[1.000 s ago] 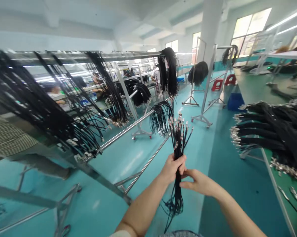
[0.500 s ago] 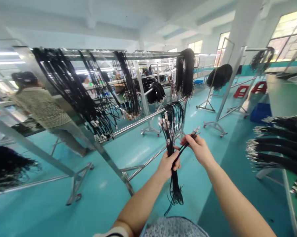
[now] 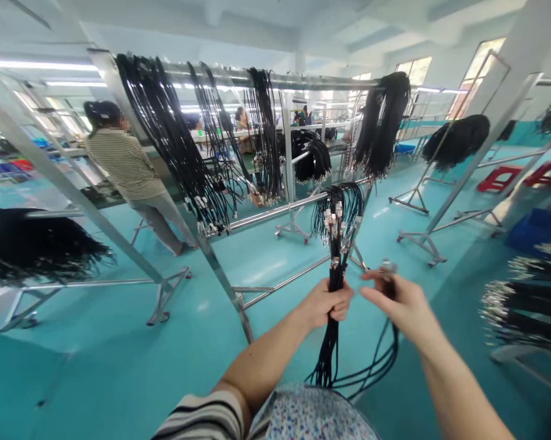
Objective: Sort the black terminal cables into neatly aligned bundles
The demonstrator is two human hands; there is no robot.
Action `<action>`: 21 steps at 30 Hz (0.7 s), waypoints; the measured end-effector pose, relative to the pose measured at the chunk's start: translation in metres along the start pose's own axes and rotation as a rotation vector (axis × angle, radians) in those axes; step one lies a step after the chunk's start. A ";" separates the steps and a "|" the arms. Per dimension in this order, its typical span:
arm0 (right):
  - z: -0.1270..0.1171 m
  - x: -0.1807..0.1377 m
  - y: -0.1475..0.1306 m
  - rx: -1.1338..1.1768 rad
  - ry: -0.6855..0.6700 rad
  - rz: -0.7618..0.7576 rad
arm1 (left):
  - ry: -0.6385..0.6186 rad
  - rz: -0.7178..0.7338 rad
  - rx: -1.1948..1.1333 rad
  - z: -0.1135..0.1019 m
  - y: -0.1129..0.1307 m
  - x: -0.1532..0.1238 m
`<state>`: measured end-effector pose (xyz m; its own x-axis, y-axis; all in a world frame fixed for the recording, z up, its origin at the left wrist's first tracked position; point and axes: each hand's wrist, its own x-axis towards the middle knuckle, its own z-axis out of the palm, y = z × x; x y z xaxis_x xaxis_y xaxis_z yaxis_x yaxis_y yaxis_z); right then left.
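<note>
My left hand [image 3: 328, 302] is wrapped round a bundle of black cables [image 3: 330, 342]. Silvery connectors top the bundle above my fist, and its lower part hangs down in front of my lap. To the right, my right hand [image 3: 397, 296] grips a few black cables [image 3: 390, 354] near their ends; a blurred metallic end shows above its fingers. These cables curve down in a loop towards the foot of the bundle. Behind the bundle, more black cables [image 3: 351, 198] are draped over the rack's lower bar.
A metal rack [image 3: 275, 214] holds hanging cable bundles [image 3: 170, 140] ahead. Another rack with black cables [image 3: 41, 244] stands left, near a person in a striped top [image 3: 122, 165]. Cable bundles with metal ends [image 3: 532, 305] lie at right; red stools [image 3: 499, 178] and a blue bin [image 3: 536, 232] are beyond.
My right hand has moved right, away from the bundle, drawing a few cables out into a loop. My left hand keeps its hold. The view has turned left.
</note>
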<state>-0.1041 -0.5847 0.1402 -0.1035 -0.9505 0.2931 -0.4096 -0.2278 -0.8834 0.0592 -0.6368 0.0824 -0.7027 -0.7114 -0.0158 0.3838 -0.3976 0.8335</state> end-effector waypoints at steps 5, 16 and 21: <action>0.053 0.024 0.012 0.027 -0.022 -0.110 | 0.005 0.007 0.075 0.001 -0.009 -0.003; 0.049 0.035 0.019 0.513 -0.046 0.008 | 0.151 0.172 0.116 -0.011 -0.005 -0.013; 0.048 0.046 0.003 0.742 0.088 0.030 | 0.025 0.075 0.172 -0.011 -0.004 -0.015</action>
<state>-0.0669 -0.6395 0.1336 -0.1897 -0.9452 0.2656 0.3103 -0.3144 -0.8971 0.0741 -0.6307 0.0732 -0.6600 -0.7503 0.0381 0.3248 -0.2392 0.9150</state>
